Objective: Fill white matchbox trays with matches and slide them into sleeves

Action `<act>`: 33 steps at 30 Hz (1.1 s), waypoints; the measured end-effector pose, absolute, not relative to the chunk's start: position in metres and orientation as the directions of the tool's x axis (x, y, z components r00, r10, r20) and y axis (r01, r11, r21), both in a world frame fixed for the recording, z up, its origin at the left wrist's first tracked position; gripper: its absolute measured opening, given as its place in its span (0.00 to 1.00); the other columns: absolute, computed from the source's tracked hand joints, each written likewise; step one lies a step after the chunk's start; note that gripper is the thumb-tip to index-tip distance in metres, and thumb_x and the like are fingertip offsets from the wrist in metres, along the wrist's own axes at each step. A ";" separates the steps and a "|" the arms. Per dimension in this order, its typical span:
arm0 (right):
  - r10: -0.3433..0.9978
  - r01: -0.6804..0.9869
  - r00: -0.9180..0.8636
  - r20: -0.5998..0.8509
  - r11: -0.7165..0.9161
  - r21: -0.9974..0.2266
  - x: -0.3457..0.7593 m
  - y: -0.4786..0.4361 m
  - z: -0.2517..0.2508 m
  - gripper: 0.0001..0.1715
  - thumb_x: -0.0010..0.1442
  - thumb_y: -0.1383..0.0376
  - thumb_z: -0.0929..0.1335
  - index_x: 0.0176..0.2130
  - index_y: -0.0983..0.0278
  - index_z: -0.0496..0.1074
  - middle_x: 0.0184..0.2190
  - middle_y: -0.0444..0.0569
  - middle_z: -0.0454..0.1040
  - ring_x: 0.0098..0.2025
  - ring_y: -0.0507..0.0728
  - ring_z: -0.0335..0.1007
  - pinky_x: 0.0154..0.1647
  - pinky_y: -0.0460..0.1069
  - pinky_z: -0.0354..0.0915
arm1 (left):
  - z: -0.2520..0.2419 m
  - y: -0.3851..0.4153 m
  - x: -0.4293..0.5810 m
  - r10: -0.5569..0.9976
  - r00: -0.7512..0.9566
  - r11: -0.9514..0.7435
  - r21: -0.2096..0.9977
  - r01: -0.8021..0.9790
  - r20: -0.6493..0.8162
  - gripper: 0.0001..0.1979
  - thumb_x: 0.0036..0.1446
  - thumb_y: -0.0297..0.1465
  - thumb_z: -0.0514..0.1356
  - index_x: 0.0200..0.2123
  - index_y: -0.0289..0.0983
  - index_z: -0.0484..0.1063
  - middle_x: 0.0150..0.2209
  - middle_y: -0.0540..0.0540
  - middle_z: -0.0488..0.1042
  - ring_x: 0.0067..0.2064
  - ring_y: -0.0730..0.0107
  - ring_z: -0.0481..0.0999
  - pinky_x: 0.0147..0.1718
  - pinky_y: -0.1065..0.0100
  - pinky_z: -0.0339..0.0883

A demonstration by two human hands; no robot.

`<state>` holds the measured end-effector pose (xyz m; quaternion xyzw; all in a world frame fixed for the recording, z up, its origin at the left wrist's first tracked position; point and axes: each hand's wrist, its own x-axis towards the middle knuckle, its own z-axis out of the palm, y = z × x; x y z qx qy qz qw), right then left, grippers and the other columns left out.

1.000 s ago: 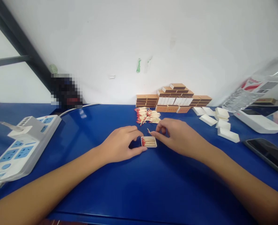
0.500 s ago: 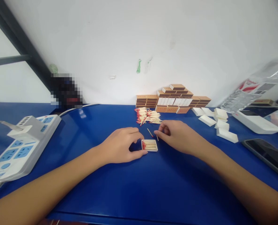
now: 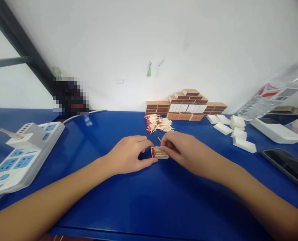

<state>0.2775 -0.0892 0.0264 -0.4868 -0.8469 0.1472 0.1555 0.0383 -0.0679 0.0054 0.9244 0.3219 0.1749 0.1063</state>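
Observation:
A small white matchbox tray [image 3: 161, 158] lies on the blue table, filled with matchsticks whose red heads point left. The thumb and index finger of my left hand [image 3: 130, 153] curve around its left end and steady it at the corners. Over the tray's right part, my right hand [image 3: 182, 148] pinches a matchstick, mostly hidden by the fingers. One loose matchstick [image 3: 159, 139] lies just behind the tray, partly covered by my right hand. Farther back is a heap of red-headed matchsticks [image 3: 155, 124].
Stacked matchboxes [image 3: 186, 105] stand against the wall. Several empty white trays [image 3: 223, 129] lie to their right, near a white device [image 3: 277, 132], a phone [image 3: 287, 164] and a tilted water bottle [image 3: 264, 97]. A power strip [image 3: 25, 157] with cables occupies the left side.
My right hand has moved left and toward me, from beside the tray to over it, with a matchstick in its pinch. My left hand stays at the tray's left end.

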 end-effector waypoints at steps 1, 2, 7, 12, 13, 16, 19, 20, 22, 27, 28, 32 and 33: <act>0.860 0.775 -0.497 0.115 0.500 -0.386 0.277 -0.089 0.025 0.10 0.72 0.61 0.63 0.38 0.60 0.69 0.35 0.47 0.75 0.34 0.56 0.70 0.32 0.49 0.60 | 0.005 -0.068 0.038 0.633 0.732 -0.769 0.310 0.558 0.253 0.16 0.64 0.44 0.63 0.45 0.38 0.77 0.35 0.50 0.74 0.34 0.70 0.72 0.33 0.68 0.62; 0.853 0.773 -0.508 0.121 0.513 -0.373 0.278 -0.087 0.024 0.09 0.72 0.62 0.63 0.38 0.60 0.69 0.36 0.48 0.75 0.35 0.56 0.71 0.33 0.50 0.61 | 0.006 -0.068 0.038 0.633 0.732 -0.770 0.311 0.558 0.254 0.16 0.64 0.44 0.63 0.46 0.38 0.77 0.35 0.49 0.74 0.35 0.70 0.72 0.33 0.68 0.62; 0.803 0.716 -0.555 0.216 0.594 -0.367 0.289 -0.067 0.012 0.13 0.71 0.70 0.61 0.50 0.59 0.71 0.46 0.52 0.72 0.42 0.57 0.72 0.43 0.52 0.66 | 0.005 -0.067 0.039 0.610 0.748 -0.786 0.320 0.529 0.261 0.15 0.64 0.43 0.64 0.46 0.38 0.77 0.34 0.50 0.73 0.33 0.71 0.72 0.33 0.68 0.63; 0.817 0.730 -0.558 0.145 0.566 -0.384 0.297 -0.055 0.005 0.07 0.71 0.65 0.64 0.41 0.60 0.72 0.42 0.50 0.71 0.40 0.57 0.69 0.41 0.51 0.65 | 0.006 -0.068 0.039 0.616 0.748 -0.781 0.319 0.537 0.248 0.15 0.64 0.44 0.63 0.46 0.39 0.77 0.33 0.51 0.72 0.33 0.71 0.71 0.32 0.67 0.62; 0.836 0.751 -0.534 0.128 0.539 -0.381 0.299 -0.054 0.005 0.08 0.71 0.63 0.64 0.39 0.61 0.71 0.40 0.50 0.70 0.39 0.57 0.69 0.39 0.51 0.65 | 0.007 -0.067 0.039 0.622 0.743 -0.776 0.318 0.544 0.246 0.15 0.64 0.44 0.63 0.46 0.39 0.77 0.33 0.51 0.72 0.33 0.71 0.71 0.33 0.67 0.62; 0.857 0.771 -0.506 0.100 0.502 -0.393 0.303 -0.055 0.009 0.11 0.71 0.61 0.64 0.35 0.61 0.69 0.38 0.49 0.71 0.37 0.57 0.67 0.37 0.50 0.63 | 0.007 -0.066 0.038 0.654 0.718 -0.751 0.317 0.579 0.238 0.16 0.64 0.45 0.63 0.46 0.39 0.77 0.32 0.51 0.73 0.33 0.70 0.71 0.35 0.66 0.62; 0.850 0.727 -0.491 0.192 0.521 -0.447 0.299 -0.062 0.015 0.10 0.71 0.60 0.64 0.38 0.61 0.69 0.37 0.49 0.72 0.37 0.56 0.67 0.37 0.50 0.62 | 0.007 -0.064 0.038 0.667 0.702 -0.742 0.308 0.595 0.250 0.16 0.64 0.45 0.63 0.45 0.39 0.77 0.31 0.52 0.73 0.33 0.69 0.71 0.38 0.64 0.62; 0.845 0.711 -0.488 0.219 0.531 -0.461 0.295 -0.065 0.017 0.09 0.72 0.60 0.64 0.39 0.61 0.69 0.37 0.48 0.72 0.37 0.56 0.67 0.37 0.50 0.62 | 0.007 -0.064 0.039 0.664 0.702 -0.745 0.302 0.595 0.257 0.16 0.64 0.45 0.63 0.45 0.38 0.77 0.31 0.52 0.73 0.33 0.69 0.72 0.39 0.63 0.62; 0.834 0.695 -0.507 0.218 0.545 -0.470 0.285 -0.073 0.019 0.09 0.72 0.61 0.64 0.39 0.60 0.69 0.36 0.47 0.72 0.36 0.55 0.67 0.36 0.49 0.61 | 0.007 -0.064 0.039 0.657 0.707 -0.752 0.289 0.592 0.261 0.16 0.64 0.45 0.63 0.45 0.38 0.76 0.31 0.51 0.73 0.33 0.69 0.72 0.39 0.63 0.61; 0.822 0.708 -0.546 0.164 0.557 -0.435 0.274 -0.080 0.015 0.10 0.72 0.61 0.64 0.38 0.61 0.70 0.37 0.47 0.72 0.35 0.55 0.67 0.35 0.49 0.60 | 0.007 -0.065 0.040 0.659 0.709 -0.750 0.290 0.594 0.252 0.17 0.64 0.45 0.63 0.44 0.38 0.76 0.31 0.51 0.73 0.33 0.69 0.72 0.38 0.63 0.60; 0.824 0.710 -0.532 0.197 0.560 -0.427 0.277 -0.079 0.015 0.09 0.72 0.61 0.64 0.38 0.61 0.70 0.36 0.47 0.72 0.35 0.55 0.67 0.35 0.49 0.59 | 0.007 -0.065 0.040 0.657 0.706 -0.752 0.295 0.589 0.265 0.16 0.64 0.45 0.63 0.44 0.38 0.76 0.31 0.52 0.73 0.33 0.69 0.72 0.38 0.63 0.61; 0.822 0.743 -0.437 0.364 0.558 -0.369 0.289 -0.070 0.020 0.09 0.70 0.62 0.65 0.37 0.61 0.69 0.34 0.48 0.72 0.34 0.55 0.66 0.35 0.50 0.59 | 0.007 -0.065 0.039 0.650 0.685 -0.758 0.349 0.551 0.329 0.16 0.63 0.44 0.64 0.47 0.39 0.77 0.29 0.53 0.71 0.32 0.71 0.71 0.38 0.65 0.62; 0.820 0.756 -0.411 0.398 0.550 -0.354 0.292 -0.069 0.023 0.09 0.70 0.62 0.65 0.36 0.61 0.69 0.34 0.48 0.72 0.33 0.56 0.65 0.35 0.50 0.58 | 0.007 -0.064 0.039 0.655 0.684 -0.752 0.363 0.550 0.321 0.16 0.63 0.44 0.64 0.46 0.39 0.77 0.29 0.53 0.71 0.31 0.71 0.70 0.37 0.65 0.62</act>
